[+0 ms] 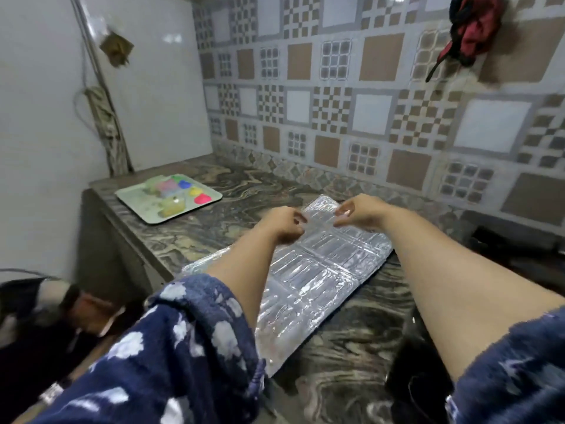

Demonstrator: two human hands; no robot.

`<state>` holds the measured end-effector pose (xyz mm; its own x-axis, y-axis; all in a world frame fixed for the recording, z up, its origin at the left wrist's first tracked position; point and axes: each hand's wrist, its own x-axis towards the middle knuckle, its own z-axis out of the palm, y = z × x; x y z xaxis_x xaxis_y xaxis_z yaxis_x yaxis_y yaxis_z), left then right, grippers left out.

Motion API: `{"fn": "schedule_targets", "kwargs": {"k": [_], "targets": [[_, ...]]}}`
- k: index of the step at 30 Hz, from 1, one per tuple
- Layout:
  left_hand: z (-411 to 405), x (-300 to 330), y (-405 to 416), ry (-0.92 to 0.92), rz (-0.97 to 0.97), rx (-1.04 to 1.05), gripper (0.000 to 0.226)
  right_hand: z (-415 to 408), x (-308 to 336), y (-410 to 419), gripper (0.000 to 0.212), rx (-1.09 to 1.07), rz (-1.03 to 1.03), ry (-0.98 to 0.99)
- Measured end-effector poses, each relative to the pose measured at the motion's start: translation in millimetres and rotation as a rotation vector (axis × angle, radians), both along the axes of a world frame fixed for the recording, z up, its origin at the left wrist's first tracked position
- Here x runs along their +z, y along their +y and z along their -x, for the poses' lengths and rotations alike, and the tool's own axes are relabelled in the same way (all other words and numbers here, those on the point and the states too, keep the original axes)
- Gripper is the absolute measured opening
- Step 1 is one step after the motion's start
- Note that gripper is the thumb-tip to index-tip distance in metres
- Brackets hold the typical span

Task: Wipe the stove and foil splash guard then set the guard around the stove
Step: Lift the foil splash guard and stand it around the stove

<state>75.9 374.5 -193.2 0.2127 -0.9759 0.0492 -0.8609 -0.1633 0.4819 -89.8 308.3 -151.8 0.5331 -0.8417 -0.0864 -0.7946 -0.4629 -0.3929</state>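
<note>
Beneath both wrists, the foil splash guard (318,270) lies flat on the marbled counter (244,197), its long axis running from my fingers back toward my body. My left hand (282,223) and right hand (357,211) each pinch its far end, fingers closed on the foil, close together; I can't tell which is nearer. The dark edge at the right may be the stove (516,243). I judge the guard must lift from this far end and swing rightward toward it.
</note>
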Motion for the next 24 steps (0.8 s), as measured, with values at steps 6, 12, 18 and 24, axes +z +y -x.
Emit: {"fn": "schedule_targets", "kwargs": {"k": [6,12,18,24], "targets": [[-40.1,-53.8,65.3,0.051,-0.129,0.109,0.035,-24.4,-67.0,55.0,0.046,0.031,-0.177,-0.003],[-84.6,-90.1,79.3,0.033,-0.163,0.138,0.036,-55.2,-115.7,72.1,0.042,0.004,-0.193,0.018],[-130.9,-129.3,65.4,-0.162,-0.281,0.071,0.051,-93.5,-167.9,72.2,0.052,-0.051,-0.152,0.137],[-132.3,-153.2,52.0,-0.262,-0.304,-0.101,0.049,-88.1,-191.9,68.7,0.056,-0.124,-0.085,0.202]]}}
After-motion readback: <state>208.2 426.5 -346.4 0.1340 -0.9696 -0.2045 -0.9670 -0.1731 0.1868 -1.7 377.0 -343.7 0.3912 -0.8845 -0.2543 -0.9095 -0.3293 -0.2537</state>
